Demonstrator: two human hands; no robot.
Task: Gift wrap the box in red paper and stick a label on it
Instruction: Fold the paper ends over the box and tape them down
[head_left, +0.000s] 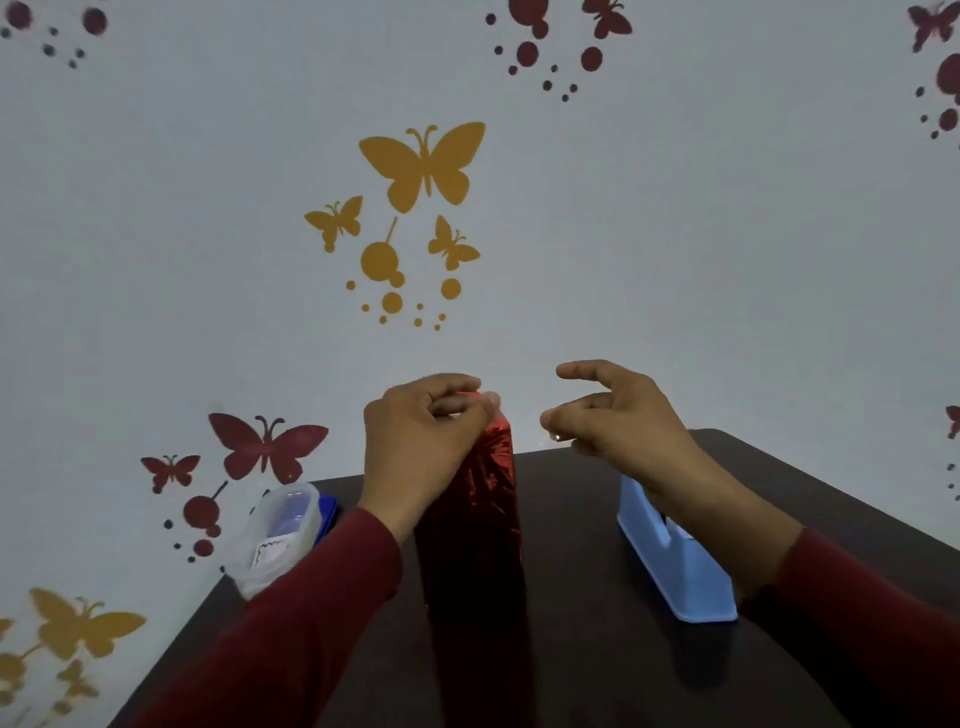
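A tall box wrapped in shiny red paper (475, 525) stands upright in the middle of the dark table (597, 654). My left hand (421, 441) grips the folded paper at the box's top end, fingers curled over it. My right hand (618, 415) hovers just right of the box top, apart from it, thumb and fingers pinching a small clear piece of tape (556, 435) that glints at the fingertips; the index finger sticks out to the left.
A light blue tape dispenser (675, 561) stands right of the box, under my right forearm. A clear plastic container (278, 535) with paper labels inside lies at the table's left edge, with a blue object behind it. A wall with butterfly stickers is close behind the table.
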